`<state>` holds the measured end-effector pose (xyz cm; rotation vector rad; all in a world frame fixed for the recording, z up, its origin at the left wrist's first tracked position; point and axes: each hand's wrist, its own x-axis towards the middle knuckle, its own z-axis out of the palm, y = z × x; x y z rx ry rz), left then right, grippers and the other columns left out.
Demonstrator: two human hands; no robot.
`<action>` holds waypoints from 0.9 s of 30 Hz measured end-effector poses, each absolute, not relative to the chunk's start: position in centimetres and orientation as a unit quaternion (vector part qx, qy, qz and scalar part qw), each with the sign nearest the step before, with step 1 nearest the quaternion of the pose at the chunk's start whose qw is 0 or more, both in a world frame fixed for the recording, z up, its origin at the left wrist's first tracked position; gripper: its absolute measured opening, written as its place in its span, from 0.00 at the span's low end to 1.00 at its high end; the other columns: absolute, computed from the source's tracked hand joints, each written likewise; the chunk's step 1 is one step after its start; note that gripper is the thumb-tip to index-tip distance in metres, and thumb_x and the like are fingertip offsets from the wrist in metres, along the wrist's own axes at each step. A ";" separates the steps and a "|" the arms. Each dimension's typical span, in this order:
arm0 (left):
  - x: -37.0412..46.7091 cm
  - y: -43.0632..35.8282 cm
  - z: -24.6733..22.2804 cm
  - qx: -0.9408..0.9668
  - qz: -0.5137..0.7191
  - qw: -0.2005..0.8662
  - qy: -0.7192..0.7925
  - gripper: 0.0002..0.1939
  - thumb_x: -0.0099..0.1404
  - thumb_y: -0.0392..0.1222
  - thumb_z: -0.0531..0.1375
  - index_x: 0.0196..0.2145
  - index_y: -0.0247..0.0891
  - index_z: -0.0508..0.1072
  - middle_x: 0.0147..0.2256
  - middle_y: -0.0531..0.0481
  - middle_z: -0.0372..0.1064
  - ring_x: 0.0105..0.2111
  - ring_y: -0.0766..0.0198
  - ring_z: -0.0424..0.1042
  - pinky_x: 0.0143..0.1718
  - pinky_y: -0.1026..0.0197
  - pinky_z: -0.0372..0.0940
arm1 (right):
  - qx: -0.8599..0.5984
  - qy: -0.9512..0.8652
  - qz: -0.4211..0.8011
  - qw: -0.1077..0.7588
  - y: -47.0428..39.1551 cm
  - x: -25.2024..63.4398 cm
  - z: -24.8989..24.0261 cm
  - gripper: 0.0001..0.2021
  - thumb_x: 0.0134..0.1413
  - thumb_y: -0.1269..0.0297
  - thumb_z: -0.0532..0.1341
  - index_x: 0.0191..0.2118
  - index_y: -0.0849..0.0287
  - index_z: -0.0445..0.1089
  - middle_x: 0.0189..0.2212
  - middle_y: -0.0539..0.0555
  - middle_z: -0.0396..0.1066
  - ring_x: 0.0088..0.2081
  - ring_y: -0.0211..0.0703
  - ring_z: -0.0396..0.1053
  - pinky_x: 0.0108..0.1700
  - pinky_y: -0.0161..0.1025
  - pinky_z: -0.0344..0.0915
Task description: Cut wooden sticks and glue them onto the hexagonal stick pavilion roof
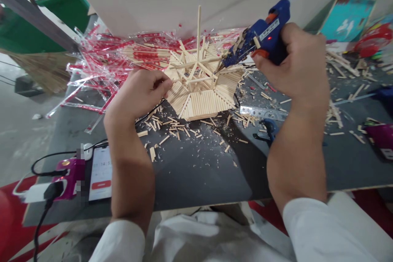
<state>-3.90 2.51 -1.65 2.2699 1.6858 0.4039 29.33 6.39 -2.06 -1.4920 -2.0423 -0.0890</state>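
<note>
A structure of pale wooden sticks stands on the dark table, with a ribbed base, a raised frame and one upright stick. My right hand is wrapped round a blue glue gun, whose nozzle points down and left at the right side of the raised frame. Bits of stick and dried glue cling to its front. At the structure's left edge is my left hand, thumb and fingertips pressed together; what they pinch, if anything, is too small to make out.
Red-and-clear plastic wrappers heap at the back left. Stick offcuts litter the front. A metal ruler and blue cutters lie right. A phone and purple power block sit front left.
</note>
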 end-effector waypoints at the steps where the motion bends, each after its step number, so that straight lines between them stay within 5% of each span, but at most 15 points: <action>1: -3.9 2.5 -1.6 0.787 0.139 0.139 0.585 0.16 0.71 0.46 0.53 0.35 0.37 0.78 0.30 0.49 0.78 0.28 0.64 0.69 0.36 0.59 0.61 | -0.563 -0.769 -0.032 0.301 6.3 29.3 -2.0 0.10 0.53 0.63 0.67 0.36 0.53 0.64 0.24 0.49 0.67 0.24 0.39 0.58 0.32 0.38 0.58; 10: -4.1 2.5 -1.8 0.794 0.150 0.134 0.573 0.16 0.71 0.50 0.54 0.34 0.40 0.77 0.28 0.50 0.76 0.26 0.64 0.67 0.32 0.59 0.59 | -0.591 -0.766 -0.038 0.251 5.5 29.4 -1.3 0.11 0.58 0.57 0.63 0.45 0.52 0.68 0.39 0.57 0.76 0.37 0.50 0.71 0.41 0.44 0.64; 19: -4.6 1.9 -1.1 0.794 0.159 0.153 0.567 0.17 0.71 0.52 0.56 0.42 0.41 0.81 0.34 0.48 0.79 0.33 0.60 0.74 0.37 0.59 0.64 | -0.627 -0.732 -0.014 0.267 5.2 32.5 -1.4 0.18 0.55 0.50 0.67 0.47 0.52 0.67 0.47 0.62 0.75 0.46 0.59 0.71 0.47 0.51 0.65; 23: -4.7 0.7 0.0 0.804 0.145 0.211 0.537 0.16 0.68 0.53 0.60 0.42 0.42 0.83 0.36 0.48 0.80 0.35 0.60 0.76 0.38 0.59 0.66 | -0.681 -0.689 0.001 0.247 5.8 35.2 -2.6 0.15 0.53 0.50 0.68 0.38 0.54 0.68 0.40 0.63 0.75 0.44 0.59 0.72 0.46 0.52 0.64; 27: -4.4 -0.4 1.1 0.817 0.126 0.281 0.487 0.15 0.67 0.53 0.62 0.41 0.44 0.84 0.40 0.47 0.81 0.38 0.59 0.77 0.40 0.59 0.68 | -0.741 -0.655 0.026 0.145 7.5 37.3 -5.2 0.21 0.43 0.47 0.73 0.24 0.52 0.63 0.24 0.55 0.68 0.35 0.56 0.73 0.39 0.50 0.67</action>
